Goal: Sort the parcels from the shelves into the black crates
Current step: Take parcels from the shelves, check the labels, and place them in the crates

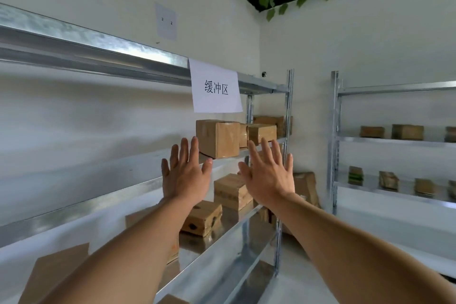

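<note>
Arms stretched out in front of me, and neither of my 2 hands has anything in it. My left hand (183, 175) and right hand (267, 175) are both flat, fingers straight and fanned, palms toward the near rack (287, 111).

Down by my left elbow there's a flat cardboard parcel (56, 276) on a lower level. Right under my left wrist sits a scuffed parcel (202, 221), and between my 2 hands, a bit lower, a stacked brown parcel (230, 191). Just past my left fingertips, between both hands and slightly above, is the big taped parcel (217, 138) on the shelf. That's the one I'd guess I'm going for, though I can't tell if my fingers touch it yet. A smaller parcel (261, 132) sits behind it, above my right fingertips.

Above both hands hangs a paper sign (215, 87). Well off to the right of my right hand is a second rack (334, 136) with more parcels on 2 levels.

Progress-wise: looks early to me. Every parcel I can see is on a shelf, nothing is picked up, and the black crates aren't in view, so I can't say what's in them. Basically all of it is left.
</note>
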